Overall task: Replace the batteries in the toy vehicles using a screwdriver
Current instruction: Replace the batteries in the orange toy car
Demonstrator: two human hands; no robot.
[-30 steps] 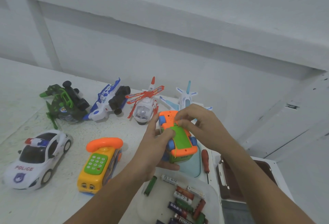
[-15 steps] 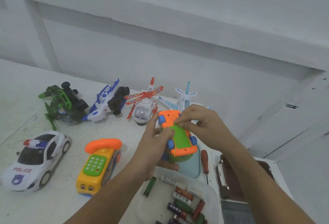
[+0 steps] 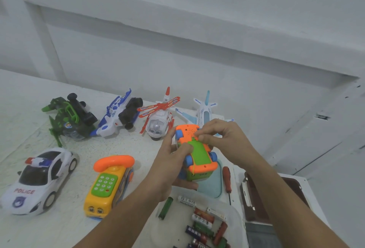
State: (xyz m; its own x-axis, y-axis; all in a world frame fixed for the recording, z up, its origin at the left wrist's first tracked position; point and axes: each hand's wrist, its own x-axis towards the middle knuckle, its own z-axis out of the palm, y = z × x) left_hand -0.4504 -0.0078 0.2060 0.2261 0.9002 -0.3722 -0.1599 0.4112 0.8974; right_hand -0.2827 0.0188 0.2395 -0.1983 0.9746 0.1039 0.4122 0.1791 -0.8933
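Observation:
An orange, green and blue toy vehicle is held upside down above the table, its green battery cover facing up. My left hand grips its left side, thumb pressed on the green cover. My right hand pinches at the top edge of that cover with its fingertips. A red-handled screwdriver lies on the table to the right of the toy, untouched. A clear tub below my hands holds several loose batteries.
On the white table stand a police car, a yellow toy phone, a green vehicle, a blue-white vehicle, a helicopter and a plane. A light blue lid lies under the toy. A brown case is at the right.
My hands and the toy have stayed almost in place. My right fingertips have shifted slightly along the cover's top edge.

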